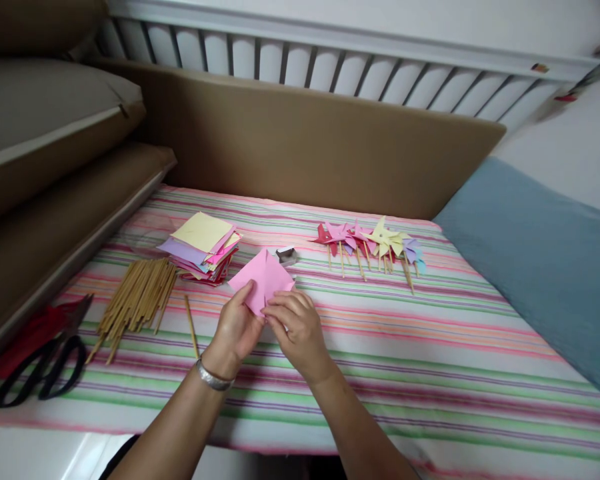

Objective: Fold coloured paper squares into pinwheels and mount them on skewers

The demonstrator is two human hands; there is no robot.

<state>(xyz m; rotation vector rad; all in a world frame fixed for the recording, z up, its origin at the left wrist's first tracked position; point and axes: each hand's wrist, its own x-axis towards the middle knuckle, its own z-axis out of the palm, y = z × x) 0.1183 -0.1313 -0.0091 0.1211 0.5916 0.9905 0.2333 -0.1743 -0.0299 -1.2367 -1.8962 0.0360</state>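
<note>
A pink paper square (266,270) with a crease or slit down from its top corner is held between my hands above the striped cloth. My left hand (237,327) is closed on its lower left side, thumb on top. At the lower right edge, my right hand (295,327) pinches the paper with its fingertips. Behind the paper sits a small open box (286,255), its contents too small to make out. Left of the paper rises a stack of coloured paper squares (203,240), yellow on top. A single wooden stick (191,327) lies beside my left wrist.
A pile of wooden sticks (135,303) and black-handled scissors (45,367) lie at the left, near red material (27,337). Finished paper pinwheels (367,240) on sticks lie back right. A brown board (300,140) stands behind; cushions (55,113) border the left.
</note>
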